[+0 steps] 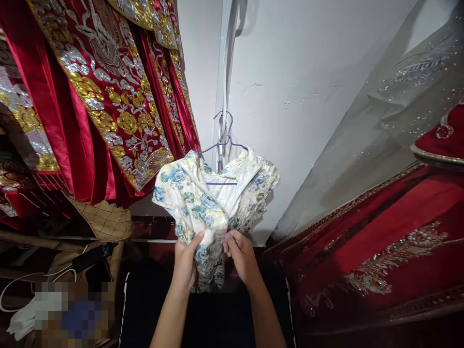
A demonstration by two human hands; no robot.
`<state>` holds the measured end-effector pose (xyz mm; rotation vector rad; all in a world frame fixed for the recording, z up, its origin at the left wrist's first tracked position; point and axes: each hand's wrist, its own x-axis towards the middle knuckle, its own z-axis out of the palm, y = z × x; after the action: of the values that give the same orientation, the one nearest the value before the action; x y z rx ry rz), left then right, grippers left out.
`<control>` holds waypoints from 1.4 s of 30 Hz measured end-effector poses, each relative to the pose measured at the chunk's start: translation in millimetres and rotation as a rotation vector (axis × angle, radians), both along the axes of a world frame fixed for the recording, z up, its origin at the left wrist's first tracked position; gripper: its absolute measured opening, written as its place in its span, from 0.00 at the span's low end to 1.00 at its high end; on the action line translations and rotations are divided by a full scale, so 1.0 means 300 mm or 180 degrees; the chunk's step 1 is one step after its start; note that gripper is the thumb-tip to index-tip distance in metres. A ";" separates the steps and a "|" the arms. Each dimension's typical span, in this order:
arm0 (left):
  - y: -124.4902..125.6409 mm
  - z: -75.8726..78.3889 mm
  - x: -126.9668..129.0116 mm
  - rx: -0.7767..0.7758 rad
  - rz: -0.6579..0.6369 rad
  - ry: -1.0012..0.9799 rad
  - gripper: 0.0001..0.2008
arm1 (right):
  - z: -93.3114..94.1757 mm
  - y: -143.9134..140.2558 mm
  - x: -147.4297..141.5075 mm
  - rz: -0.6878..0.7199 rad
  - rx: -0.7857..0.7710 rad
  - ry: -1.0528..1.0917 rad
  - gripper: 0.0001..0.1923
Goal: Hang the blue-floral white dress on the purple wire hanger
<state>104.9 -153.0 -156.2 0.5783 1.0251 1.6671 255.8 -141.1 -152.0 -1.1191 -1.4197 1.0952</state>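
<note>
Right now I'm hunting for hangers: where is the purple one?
In the head view, the purple hanger is at centre against the white wall, inside the floral dress, right of the red embroidered robes.

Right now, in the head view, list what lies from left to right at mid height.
Red gold-embroidered robes → left hand → floral garment on a purple hanger → right hand → red embroidered cloth.

Glossy floral cloth dress on a thin wire hanger, beside shiny red satin robes with metallic embroidery, against a matt wall.
</note>
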 end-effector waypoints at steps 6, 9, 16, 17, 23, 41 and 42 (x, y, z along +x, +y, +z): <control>0.011 -0.119 0.028 0.0811 0.1120 0.2508 0.26 | -0.039 -0.025 0.004 0.0015 -0.0045 -0.0196 0.16; -0.001 -0.137 0.081 0.1081 -0.0081 0.2424 0.15 | -0.059 -0.036 -0.027 0.0053 -0.0009 -0.0128 0.14; 0.028 -0.076 0.112 0.0985 -0.0553 0.2298 0.08 | 0.105 0.096 0.024 0.0088 -0.0411 -0.0071 0.10; 0.036 -0.069 0.110 0.1011 -0.0570 0.2391 0.08 | 0.165 0.145 0.040 0.0020 -0.0458 0.0163 0.09; 0.078 -0.085 0.093 0.1089 -0.0799 0.2525 0.06 | 0.543 0.385 0.041 -0.0056 0.0210 0.1175 0.07; 0.372 0.580 -0.026 0.2881 0.0519 0.3768 0.08 | 0.446 0.350 -0.049 -0.0441 0.1181 -0.0046 0.10; 0.379 0.575 -0.049 0.2811 0.0679 0.3568 0.08 | 0.413 0.360 -0.043 -0.0473 0.1095 -0.0156 0.11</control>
<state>90.2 -39.5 16.2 2.2146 1.0381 1.9478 243.0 -33.2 -28.1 -0.9884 -1.4711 0.6908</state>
